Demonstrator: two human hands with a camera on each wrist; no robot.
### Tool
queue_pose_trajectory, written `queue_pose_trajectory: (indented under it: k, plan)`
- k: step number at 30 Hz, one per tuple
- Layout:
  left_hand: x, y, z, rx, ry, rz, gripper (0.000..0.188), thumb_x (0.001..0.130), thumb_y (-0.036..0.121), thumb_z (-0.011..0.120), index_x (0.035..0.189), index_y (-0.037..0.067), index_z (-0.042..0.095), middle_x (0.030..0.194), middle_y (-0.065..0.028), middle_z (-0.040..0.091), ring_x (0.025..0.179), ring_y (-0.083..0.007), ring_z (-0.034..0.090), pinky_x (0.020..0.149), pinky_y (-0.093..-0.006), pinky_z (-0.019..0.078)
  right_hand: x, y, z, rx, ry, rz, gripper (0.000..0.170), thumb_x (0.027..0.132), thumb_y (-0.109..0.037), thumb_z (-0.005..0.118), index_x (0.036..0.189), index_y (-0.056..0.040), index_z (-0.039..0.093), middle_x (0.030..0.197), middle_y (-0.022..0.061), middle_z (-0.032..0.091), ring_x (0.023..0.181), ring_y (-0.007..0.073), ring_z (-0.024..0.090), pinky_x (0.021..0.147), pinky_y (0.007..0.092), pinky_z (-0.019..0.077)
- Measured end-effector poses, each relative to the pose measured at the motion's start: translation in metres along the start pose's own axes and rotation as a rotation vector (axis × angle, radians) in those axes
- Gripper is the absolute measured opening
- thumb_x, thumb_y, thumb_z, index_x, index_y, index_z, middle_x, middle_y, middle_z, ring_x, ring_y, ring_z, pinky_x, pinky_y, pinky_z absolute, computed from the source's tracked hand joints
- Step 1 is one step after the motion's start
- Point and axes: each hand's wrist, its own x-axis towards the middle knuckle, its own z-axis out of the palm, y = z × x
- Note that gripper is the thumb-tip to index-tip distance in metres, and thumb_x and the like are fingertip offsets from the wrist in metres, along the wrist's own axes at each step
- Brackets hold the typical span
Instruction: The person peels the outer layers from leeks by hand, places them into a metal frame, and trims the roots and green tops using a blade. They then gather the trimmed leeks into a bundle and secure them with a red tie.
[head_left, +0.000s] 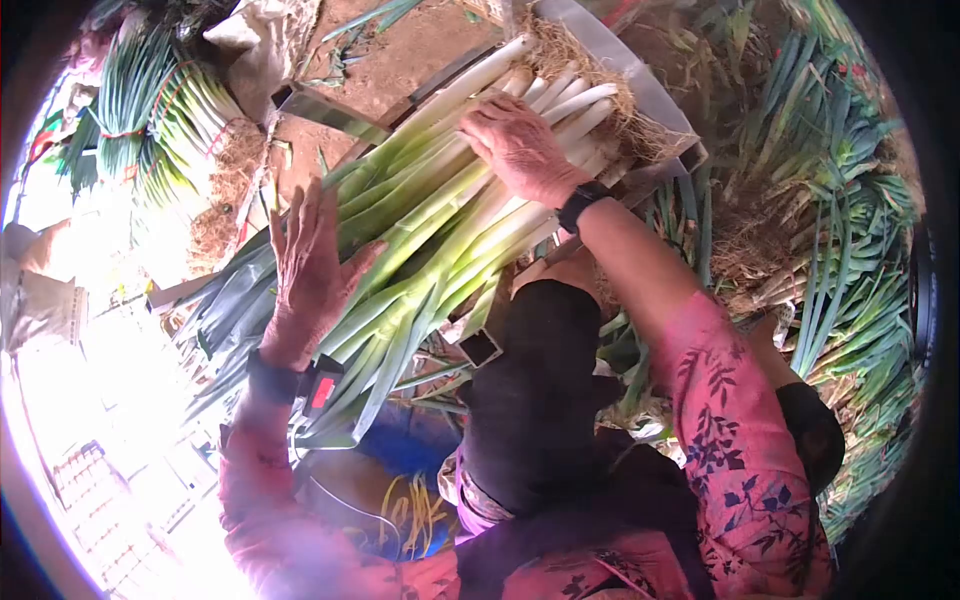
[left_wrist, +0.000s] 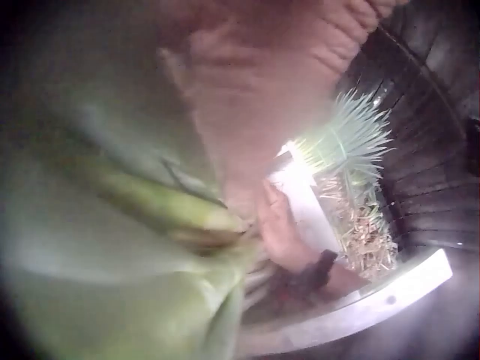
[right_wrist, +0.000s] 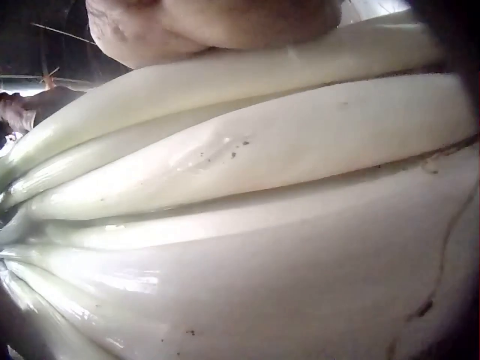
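A large pile of leeks (head_left: 430,220) lies slantwise across a metal frame (head_left: 480,348), roots (head_left: 650,120) at the upper right and green leaves toward the lower left. My left hand (head_left: 310,270) rests on the leaves with its fingers straight and the thumb spread. Over the white stalks lies my right hand (head_left: 522,150), its fingers loosely bent on top of the pile. The right wrist view has the white stalks (right_wrist: 247,157) up close, with the underside of that hand (right_wrist: 217,26) against the uppermost one. Blurred leaves (left_wrist: 127,247) fill much of the left wrist view.
A curved grey panel (head_left: 625,65) stands behind the roots. Tied bundles of green onions (head_left: 150,110) lie at the upper left. More onions (head_left: 850,260) are heaped along the right side. Yellow ties (head_left: 410,510) lie on something blue beside my knee.
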Motion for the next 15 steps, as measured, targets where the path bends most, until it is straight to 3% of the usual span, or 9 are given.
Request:
queue_pose_trajectory:
  k: [3,4,5,7,9,11,12,15]
  plan:
    - [-0.021,0.025,-0.019,-0.011,0.069,0.004,0.093,0.08,0.056,0.065,0.142,-0.005,0.034,0.154,-0.0226,0.021,0.144,-0.0378,0.017,0.114,-0.0601,0.0067,-0.006,-0.001,-0.001,0.017,0.072,-0.002,0.021,0.086,-0.015,0.061,0.105,-0.0061,0.062,0.107,0.0069,0.06,0.105,0.0257,0.056,0.099,0.0387,0.0424]
    - [-0.027,0.041,-0.02,-0.03,0.065,0.037,0.105,0.072,0.061,0.069,0.143,-0.007,0.031,0.154,-0.0228,0.02,0.145,-0.0384,0.014,0.114,-0.0605,0.0046,-0.008,-0.002,-0.002,0.003,0.086,-0.01,0.022,0.085,-0.015,0.062,0.105,-0.0061,0.062,0.109,0.0071,0.06,0.106,0.0259,0.055,0.1,0.039,0.0422]
    - [-0.033,0.057,-0.015,-0.105,0.021,0.073,0.115,0.063,0.06,0.075,0.144,-0.008,0.029,0.155,-0.0231,0.018,0.145,-0.0401,0.013,0.114,-0.0625,0.0041,-0.007,-0.003,-0.003,-0.01,0.102,-0.024,0.022,0.085,-0.015,0.062,0.106,-0.0062,0.062,0.112,0.0073,0.06,0.107,0.0261,0.055,0.101,0.0393,0.042]
    - [-0.041,0.078,-0.003,-0.196,-0.164,0.081,0.12,0.057,0.056,0.08,0.144,-0.008,0.028,0.155,-0.0234,0.017,0.145,-0.042,0.011,0.113,-0.0632,0.0038,-0.003,-0.005,-0.002,0.031,0.079,0.007,0.023,0.085,-0.014,0.062,0.106,-0.0062,0.061,0.114,0.0085,0.06,0.11,0.0262,0.055,0.102,0.0395,0.0414]
    - [-0.035,0.066,0.007,-0.194,-0.106,0.117,0.12,0.055,0.05,0.082,0.145,-0.007,0.027,0.155,-0.0231,0.016,0.145,-0.0436,0.011,0.113,-0.0645,0.004,-0.005,-0.002,-0.005,0.02,0.043,0.0,0.023,0.084,-0.013,0.062,0.107,-0.0061,0.061,0.111,0.0093,0.061,0.11,0.0265,0.055,0.103,0.0398,0.0412]
    - [-0.024,0.039,0.01,-0.002,-0.039,0.081,0.117,0.059,0.042,0.084,0.148,-0.002,0.021,0.155,-0.0239,0.016,0.145,-0.0412,0.01,0.115,-0.0616,0.0036,-0.008,0.001,-0.013,0.043,-0.027,0.006,0.023,0.083,-0.01,0.063,0.105,-0.0062,0.062,0.108,0.0086,0.061,0.109,0.0261,0.055,0.102,0.0403,0.0414]
    - [-0.02,0.029,0.018,0.029,0.036,0.058,0.118,0.055,0.04,0.085,0.148,0.001,0.022,0.156,-0.0225,0.016,0.145,-0.0406,0.012,0.115,-0.0613,0.0052,-0.01,0.002,-0.014,0.026,0.003,-0.006,0.02,0.082,-0.012,0.064,0.102,-0.0065,0.062,0.103,0.0074,0.061,0.105,0.0253,0.055,0.1,0.0391,0.0415]
    - [-0.014,0.024,0.018,-0.056,-0.017,0.079,0.119,0.052,0.039,0.085,0.15,0.008,0.024,0.155,-0.0205,0.018,0.144,-0.0414,0.016,0.113,-0.0644,0.0061,-0.007,0.001,-0.006,0.006,0.017,0.007,0.019,0.082,-0.014,0.064,0.1,-0.007,0.063,0.098,0.0061,0.06,0.101,0.0241,0.055,0.099,0.0378,0.0412]
